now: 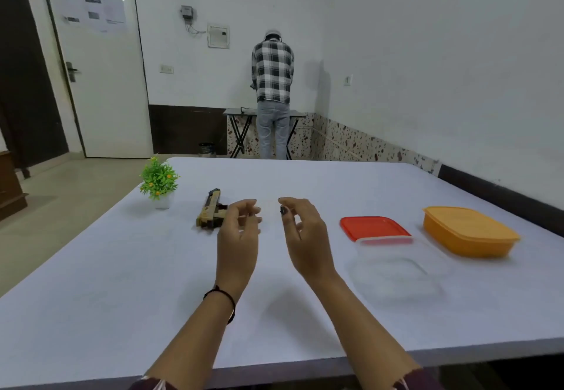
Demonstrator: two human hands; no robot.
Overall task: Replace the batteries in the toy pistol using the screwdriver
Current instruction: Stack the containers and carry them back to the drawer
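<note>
White counter (122,267) under both hands. Left hand (239,228) loosely curled, empty, toy pistol (210,211) lying at its ten o'clock. Right hand (302,231) curled, dark speck at a fingertip: held or not, can't tell. Twelve o'clock, a person (272,84) faces the far wall.

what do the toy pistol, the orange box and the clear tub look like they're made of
Toy pistol: likely moulded plastic, matte tan with dark parts; small here, so unsure.
Orange box: plastic, opaque, smooth with a soft sheen and moulded rim.
Clear tub: thin see-through plastic; the table shows through it.
</note>
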